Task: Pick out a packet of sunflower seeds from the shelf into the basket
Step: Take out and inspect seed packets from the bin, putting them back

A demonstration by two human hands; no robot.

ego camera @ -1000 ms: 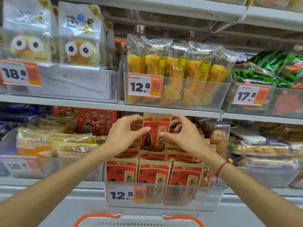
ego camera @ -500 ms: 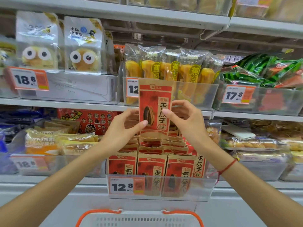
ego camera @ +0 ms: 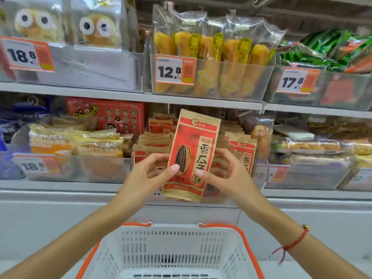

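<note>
A red and tan packet of sunflower seeds with a black seed printed on it is held upright in front of the lower shelf. My left hand pinches its left edge, thumb on the front. My right hand pinches its right edge the same way. Behind it, several more packets of the same kind stand in a clear bin on the shelf. Below the packet is a white basket with an orange rim, and nothing shows inside it.
Bread packs lie in the bin to the left and pastry packs to the right. The upper shelf carries yellow stick snacks, owl-eyed buns and green striped packs. Orange price tags hang on the bin fronts.
Both hands lifted the packet out of its bin, then brought it toward me and down. The view tilted down, so much more of the basket shows now.
</note>
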